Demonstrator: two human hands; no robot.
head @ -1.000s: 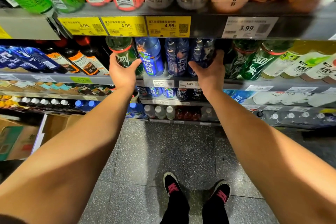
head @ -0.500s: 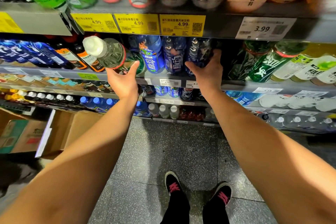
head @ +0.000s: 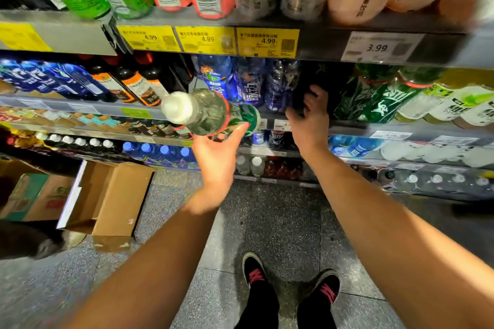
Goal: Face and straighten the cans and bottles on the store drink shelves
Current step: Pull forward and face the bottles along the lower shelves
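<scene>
Clear plastic and seemingly full, the green-labelled bottle (head: 211, 112) lies tipped out past the shelf edge (head: 347, 125) in my left hand (head: 216, 152), which cups its smooth, slippery lower body, while my right hand (head: 310, 117) reaches spread-fingered, empty, into the shelf gap.

Single view only: head-worn wide-angle camera, looking forward and steeply down along both forearms. Lens sits close to the shelving; the top shelf edge (head: 315, 35) with its price tags fills the upper frame, cans above it cut off by the top border. Shelves bow toward the frame corners (wide-angle distortion). Middle shelf (head: 401, 128) lies at arm's reach, where the left hand (head: 216, 152) and right hand (head: 310, 117) appear near centre frame. Below, the view runs down to the floor (head: 280, 224) and the person's own shoes (head: 291, 283) at the lower edge. A cardboard box (head: 112, 200) marks the lower left. Right edge blurred.
</scene>
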